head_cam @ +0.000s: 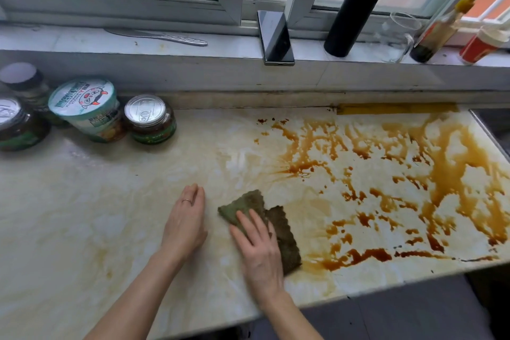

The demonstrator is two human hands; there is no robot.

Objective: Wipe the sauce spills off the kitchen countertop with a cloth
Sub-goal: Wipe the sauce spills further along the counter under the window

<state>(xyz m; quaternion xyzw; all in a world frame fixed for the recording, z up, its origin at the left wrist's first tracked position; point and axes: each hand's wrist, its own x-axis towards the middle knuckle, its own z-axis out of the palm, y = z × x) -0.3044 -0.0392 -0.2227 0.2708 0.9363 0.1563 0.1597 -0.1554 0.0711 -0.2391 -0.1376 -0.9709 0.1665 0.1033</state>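
Containers, back left of countertop (pixel 82 215):
- glass jar (pixel 149 119): silver pull-tab lid, green label, dark red-brown contents
- paper tub (pixel 88 107): sealed teal-white foil lid with a cartoon print
- second dark jar (pixel 19 124) at the frame edge, same kind of lid
- grey-lidded jar (pixel 24 83) behind them, contents unclear

Windowsill, right side:
- black flask (pixel 356 5)
- clear glass mug (pixel 400 36)
- yellow-spouted sauce bottle (pixel 438 30), dark liquid low in it
- red bottle (pixel 483 44) with a white cap

Cloth (pixel 284 234): green-brown, folded, zigzag edge, right part darker. It lies flat near the counter's front edge, at the left margin of the sauce spills (pixel 441 168).

Spills: orange-brown streaks and pools over the right half of the counter. Faint yellowish smears to the left.

Right hand (pixel 259 254): palm down on the cloth, fingers straight and slightly spread.

Left hand (pixel 187 223): flat on bare counter just left of the cloth, fingers together, not touching it.
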